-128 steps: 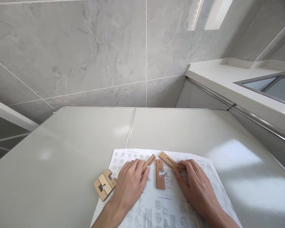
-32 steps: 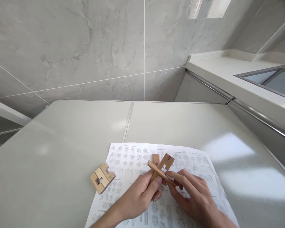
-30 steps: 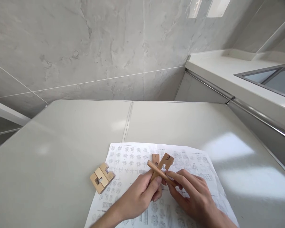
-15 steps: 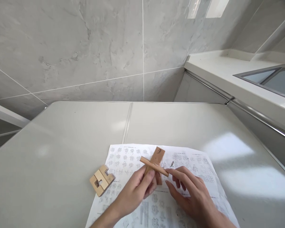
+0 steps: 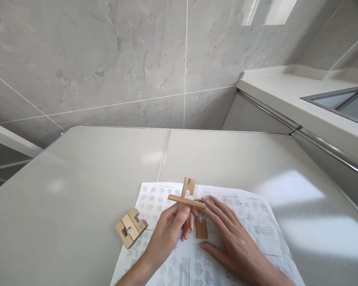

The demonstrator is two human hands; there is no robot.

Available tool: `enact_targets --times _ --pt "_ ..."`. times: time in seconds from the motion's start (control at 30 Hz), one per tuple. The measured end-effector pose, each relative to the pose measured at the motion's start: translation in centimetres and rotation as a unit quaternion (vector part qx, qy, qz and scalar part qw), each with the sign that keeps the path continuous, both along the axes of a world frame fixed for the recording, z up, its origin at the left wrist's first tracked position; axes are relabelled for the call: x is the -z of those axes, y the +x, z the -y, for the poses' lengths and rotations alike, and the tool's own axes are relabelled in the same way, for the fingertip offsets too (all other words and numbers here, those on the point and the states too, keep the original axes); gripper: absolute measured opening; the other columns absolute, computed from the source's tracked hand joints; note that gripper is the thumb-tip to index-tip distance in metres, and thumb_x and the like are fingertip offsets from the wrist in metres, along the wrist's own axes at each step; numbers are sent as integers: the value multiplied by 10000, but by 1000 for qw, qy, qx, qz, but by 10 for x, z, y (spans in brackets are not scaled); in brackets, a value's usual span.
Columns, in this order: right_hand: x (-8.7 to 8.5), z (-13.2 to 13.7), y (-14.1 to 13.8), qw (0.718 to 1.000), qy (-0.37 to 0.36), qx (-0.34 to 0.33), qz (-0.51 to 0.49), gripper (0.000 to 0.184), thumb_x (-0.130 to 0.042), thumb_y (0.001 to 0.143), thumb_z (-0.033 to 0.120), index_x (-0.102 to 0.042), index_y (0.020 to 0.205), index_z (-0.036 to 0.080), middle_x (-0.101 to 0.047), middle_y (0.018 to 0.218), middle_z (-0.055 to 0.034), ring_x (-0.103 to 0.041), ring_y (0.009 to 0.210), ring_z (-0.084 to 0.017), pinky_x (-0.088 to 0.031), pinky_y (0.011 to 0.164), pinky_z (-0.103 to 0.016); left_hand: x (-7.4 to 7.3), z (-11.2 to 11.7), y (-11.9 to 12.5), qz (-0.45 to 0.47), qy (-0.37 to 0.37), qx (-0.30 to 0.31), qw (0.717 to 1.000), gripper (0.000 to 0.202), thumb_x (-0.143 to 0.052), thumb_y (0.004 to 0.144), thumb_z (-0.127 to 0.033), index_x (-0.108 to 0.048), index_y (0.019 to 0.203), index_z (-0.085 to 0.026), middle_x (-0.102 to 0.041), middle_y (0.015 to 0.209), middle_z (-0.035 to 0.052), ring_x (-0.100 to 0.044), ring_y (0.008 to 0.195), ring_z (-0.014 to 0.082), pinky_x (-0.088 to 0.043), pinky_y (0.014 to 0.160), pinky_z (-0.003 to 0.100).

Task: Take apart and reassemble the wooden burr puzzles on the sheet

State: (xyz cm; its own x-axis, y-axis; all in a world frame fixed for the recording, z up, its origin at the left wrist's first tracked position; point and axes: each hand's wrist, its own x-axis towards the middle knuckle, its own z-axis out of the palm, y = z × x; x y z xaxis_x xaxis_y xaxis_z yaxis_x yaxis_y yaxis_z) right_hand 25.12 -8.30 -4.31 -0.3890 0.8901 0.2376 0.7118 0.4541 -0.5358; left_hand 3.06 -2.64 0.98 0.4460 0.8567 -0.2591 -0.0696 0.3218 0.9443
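My left hand pinches two flat wooden puzzle pieces joined as a cross, held up above the printed instruction sheet. The upright piece bears a handwritten "3" at its top. My right hand lies over the sheet with fingers stretched out, its fingertips at the right end of the crosspiece. A third flat notched wooden piece lies on the paper between my hands. A block of several interlocked wooden pieces sits at the sheet's left edge.
The pale table has a seam down its middle and stops at a grey tiled wall. A white counter with a recessed sink runs along the right.
My left hand has lifted the crossed pieces and turned them upright. My right hand let go of the crosspiece and opened over the paper.
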Motion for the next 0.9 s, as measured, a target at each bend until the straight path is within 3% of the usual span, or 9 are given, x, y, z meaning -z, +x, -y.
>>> enact_targets --times 0.17,0.33,0.43,0.53,0.67,0.77,0.9 --pt "-3 0 -1 999 -20 5 -36 876 -809 908 189 -376 1662 299 -563 1624 -124 -462 1547 -396 -552 1188 -641 0 2 1 -9 11 4 1000 499 -588 1077 -619 -715 971 -148 -613 751 2 -482 588 106 -401 599 270" --pt "-6 3 -2 996 -62 25 -51 904 -815 801 132 -417 1593 309 -538 1582 -136 -476 1500 -406 -577 1151 -625 1 4 1 -17 12 15 1000 523 -610 1058 -648 -753 1040 -145 -608 753 0 -471 600 103 -394 601 264" --pt "-6 3 -2 997 -59 13 -48 926 -805 819 152 -387 1629 315 -501 1644 -121 -419 1552 -409 -531 1202 -634 1 4 1 -27 16 15 999 554 -626 1035 -679 -757 1003 -141 -609 744 2 -466 597 105 -392 600 270" --pt "-6 2 -2 997 -33 11 -71 849 -792 845 159 -430 1596 320 -577 1585 -115 -472 1521 -411 -525 1198 -643 0 3 2 -39 21 15 999 573 -629 1022 -698 -744 938 -143 -608 730 5 -467 596 109 -388 602 275" --pt "-11 0 3 983 -41 86 -155 691 -809 901 268 -522 1526 336 -599 1555 -124 -585 1430 -404 -560 1151 -624 0 3 1 -52 26 22 998 557 -622 1039 -666 -726 857 -149 -634 742 22 -486 607 113 -387 600 270" --pt "-19 -4 10 942 -113 134 -286 551 -796 966 429 -593 1471 343 -636 1529 -117 -611 1422 -384 -548 1172 -591 1 4 1 -54 37 25 998 548 -622 1053 -633 -713 805 -153 -630 729 21 -486 603 111 -383 588 263" --pt "-24 -6 12 828 -244 117 -492 615 -751 939 702 -661 1417 326 -661 1547 -144 -591 1462 -410 -528 1189 -585 2 5 1 -53 54 44 996 484 -613 1071 -598 -814 1015 -161 -612 708 6 -475 599 115 -390 581 257"
